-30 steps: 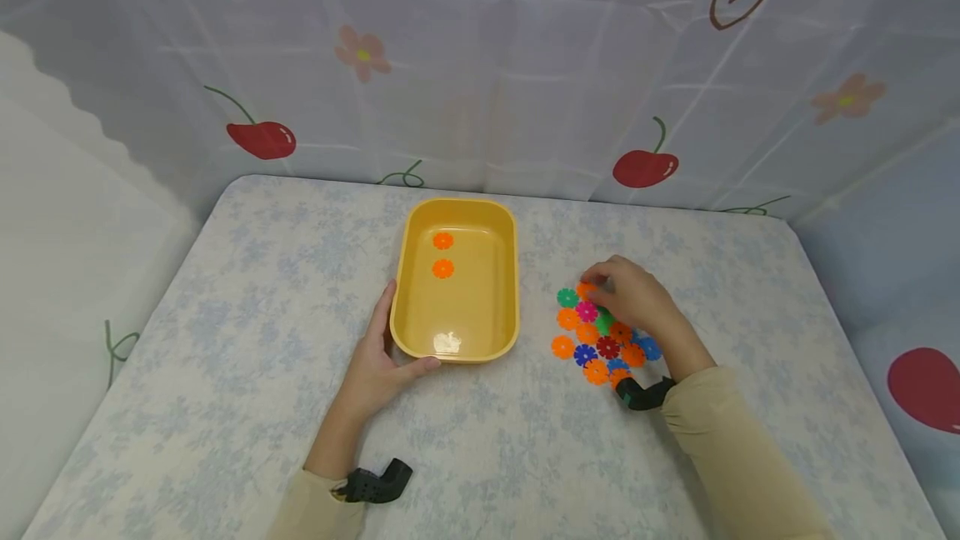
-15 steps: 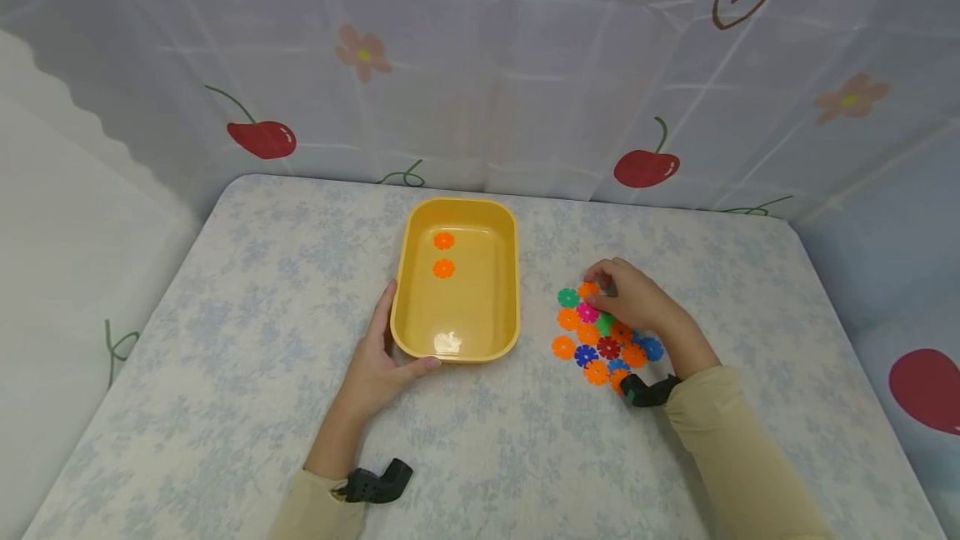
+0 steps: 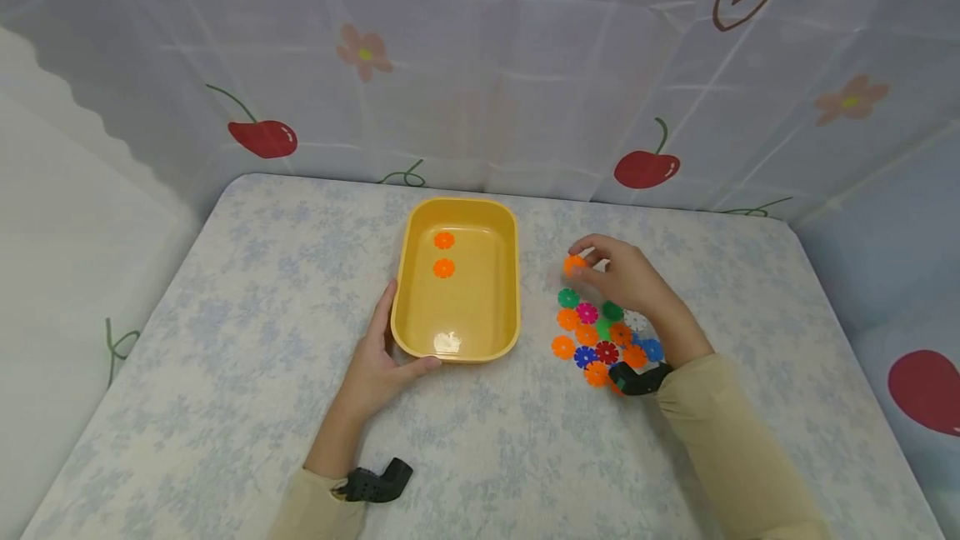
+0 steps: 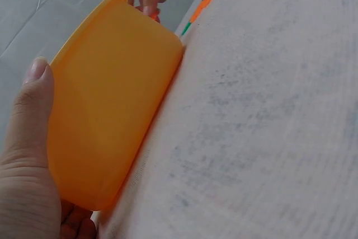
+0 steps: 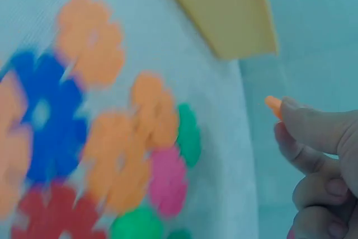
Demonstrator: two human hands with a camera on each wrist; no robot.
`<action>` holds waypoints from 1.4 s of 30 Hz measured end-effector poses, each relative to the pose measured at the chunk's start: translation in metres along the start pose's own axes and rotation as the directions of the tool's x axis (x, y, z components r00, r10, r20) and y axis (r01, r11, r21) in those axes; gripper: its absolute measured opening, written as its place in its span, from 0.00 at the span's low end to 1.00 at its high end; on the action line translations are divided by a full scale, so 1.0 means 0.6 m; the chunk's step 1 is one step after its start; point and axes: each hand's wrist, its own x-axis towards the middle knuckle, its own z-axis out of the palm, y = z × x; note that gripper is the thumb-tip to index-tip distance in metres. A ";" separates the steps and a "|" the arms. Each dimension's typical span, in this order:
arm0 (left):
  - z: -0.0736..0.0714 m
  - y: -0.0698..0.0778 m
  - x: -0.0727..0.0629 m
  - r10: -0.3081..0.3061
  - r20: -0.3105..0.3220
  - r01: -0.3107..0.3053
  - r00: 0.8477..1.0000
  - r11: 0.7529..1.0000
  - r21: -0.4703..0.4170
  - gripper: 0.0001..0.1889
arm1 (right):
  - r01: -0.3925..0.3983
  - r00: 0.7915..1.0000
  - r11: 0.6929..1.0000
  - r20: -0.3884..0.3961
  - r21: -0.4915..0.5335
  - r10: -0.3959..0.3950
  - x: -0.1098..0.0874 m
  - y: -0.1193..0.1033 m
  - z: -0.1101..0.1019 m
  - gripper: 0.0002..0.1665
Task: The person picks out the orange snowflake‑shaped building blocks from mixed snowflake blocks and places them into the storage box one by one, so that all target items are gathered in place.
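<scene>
A yellow plastic tray (image 3: 480,298) stands on the table, and two orange flower-shaped discs (image 3: 444,268) lie flat inside it. My left hand (image 3: 378,377) holds the tray at its near left corner, the thumb along the near rim; the left wrist view has the thumb (image 4: 36,93) at the tray's upper edge. To the right of the tray, my right hand (image 3: 626,277) pinches another orange flower disc (image 3: 573,265) between thumb and fingers, raised beyond the pile. That disc (image 5: 273,106) appears edge-on in the right wrist view.
Right of the tray lies a loose cluster of notched flower discs (image 3: 587,334) in orange, blue, green, pink, red and white, partly under my right wrist. The patterned tablecloth (image 3: 480,448) covers the table. A printed curtain (image 3: 480,90) hangs behind its far edge.
My right hand has lifted the orange disc off the pile and moved it up and slightly left, uncovering a dark green and a white disc. The left hand and tray have stayed still.
</scene>
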 end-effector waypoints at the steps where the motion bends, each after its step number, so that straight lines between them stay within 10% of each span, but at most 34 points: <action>1: 0.000 0.000 0.000 0.000 0.000 0.000 1.000 1.000 -0.003 0.63 | 0.016 1.000 1.000 -0.018 0.024 -0.016 0.004 -0.013 0.001 0.16; 15: 0.000 0.002 0.003 -0.012 0.010 0.012 1.000 1.000 0.021 0.62 | 0.193 0.980 0.979 0.043 0.070 -0.197 0.058 -0.183 0.102 0.15; 29: -0.003 0.006 0.003 -0.025 0.018 0.024 1.000 1.000 0.010 0.61 | 0.245 0.960 0.959 0.176 -0.141 -0.219 0.098 -0.214 0.201 0.12; 42: -0.008 0.004 0.000 0.013 0.018 -0.013 1.000 1.000 -0.011 0.60 | 0.345 0.939 0.845 0.146 -0.409 -0.313 0.095 -0.225 0.221 0.12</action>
